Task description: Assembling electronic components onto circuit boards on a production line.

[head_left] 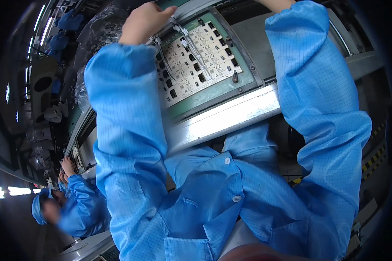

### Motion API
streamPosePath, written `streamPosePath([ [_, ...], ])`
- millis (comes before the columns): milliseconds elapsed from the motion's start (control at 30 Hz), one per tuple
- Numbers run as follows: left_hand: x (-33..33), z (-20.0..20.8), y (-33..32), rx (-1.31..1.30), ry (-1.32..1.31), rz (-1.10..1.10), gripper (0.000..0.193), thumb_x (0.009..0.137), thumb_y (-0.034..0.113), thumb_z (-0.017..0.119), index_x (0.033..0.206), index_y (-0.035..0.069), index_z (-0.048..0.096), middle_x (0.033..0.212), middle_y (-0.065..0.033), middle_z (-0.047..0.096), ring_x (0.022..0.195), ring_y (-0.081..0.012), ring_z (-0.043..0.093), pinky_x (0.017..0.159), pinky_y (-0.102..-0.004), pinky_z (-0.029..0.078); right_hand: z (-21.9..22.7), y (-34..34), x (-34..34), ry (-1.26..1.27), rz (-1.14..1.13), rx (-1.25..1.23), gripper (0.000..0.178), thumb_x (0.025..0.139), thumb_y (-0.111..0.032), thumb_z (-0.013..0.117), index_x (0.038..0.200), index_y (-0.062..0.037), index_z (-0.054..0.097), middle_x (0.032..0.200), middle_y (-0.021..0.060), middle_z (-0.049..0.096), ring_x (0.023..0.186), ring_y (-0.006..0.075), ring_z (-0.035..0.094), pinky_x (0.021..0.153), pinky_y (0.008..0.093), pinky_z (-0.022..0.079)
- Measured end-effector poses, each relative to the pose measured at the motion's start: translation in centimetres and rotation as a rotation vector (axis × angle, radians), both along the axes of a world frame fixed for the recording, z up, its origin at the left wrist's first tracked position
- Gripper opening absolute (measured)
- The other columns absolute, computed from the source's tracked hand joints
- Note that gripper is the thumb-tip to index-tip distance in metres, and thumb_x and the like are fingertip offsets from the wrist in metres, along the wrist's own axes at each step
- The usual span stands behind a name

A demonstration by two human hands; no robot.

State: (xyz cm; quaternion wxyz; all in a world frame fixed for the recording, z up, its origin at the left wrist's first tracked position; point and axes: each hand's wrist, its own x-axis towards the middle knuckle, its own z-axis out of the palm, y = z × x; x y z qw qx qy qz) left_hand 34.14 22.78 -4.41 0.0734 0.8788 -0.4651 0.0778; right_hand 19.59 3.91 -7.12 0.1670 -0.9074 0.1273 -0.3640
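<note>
A pale circuit board panel (217, 54) with rows of black parts lies in a green fixture (244, 78) before me. White cables (190, 45) run across the panel. My left hand (146, 21) is over the fixture's far left corner, next to the cables' far ends. Its thumb stretches to the right, apart from the palm. The other fingers are largely hidden behind the hand, and nothing shows in its grasp. Of my right hand (276, 4), only the wrist part shows at the top edge, right of the fixture; its fingers are out of the picture.
A bright metal rail (235, 111) runs along the near side of the fixture. Black knobs (235, 77) stand up from the fixture's frame. Crumpled clear plastic (98, 39) lies at the far left. Another person in blue (80, 204) works at the left, farther down the line.
</note>
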Motion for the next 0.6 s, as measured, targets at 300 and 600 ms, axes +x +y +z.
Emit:
streamPosePath([
  [300, 4.3, -3.5, -1.0, 0.006, -0.005, -0.082, 0.046, 0.087, 0.044, 0.074, 0.106, 0.002, 0.074, 0.093, -0.0166, 0.076, 0.086, -0.0303, 0.074, 0.081, -0.0375, 0.056, 0.6, -0.6, -0.1, 0.022, -0.042, 0.031, 0.021, 0.085, -0.016, 0.057, 0.086, -0.0116, 0.077, 0.087, 0.0095, 0.076, 0.092, 0.0276, 0.071, 0.092, 0.0434, 0.041],
  [600, -0.9, -1.3, -1.3, -0.092, 0.129, -0.589, 0.013, 0.085, 0.004, 0.066, 0.096, 0.000, 0.071, 0.090, -0.0194, 0.066, 0.086, -0.0392, 0.065, 0.078, -0.0424, 0.053, 0.5, -1.2, -0.6, 0.034, -0.046, 0.020, 0.021, 0.085, -0.017, 0.058, 0.088, -0.0103, 0.077, 0.088, 0.0103, 0.076, 0.092, 0.0279, 0.072, 0.093, 0.0424, 0.043],
])
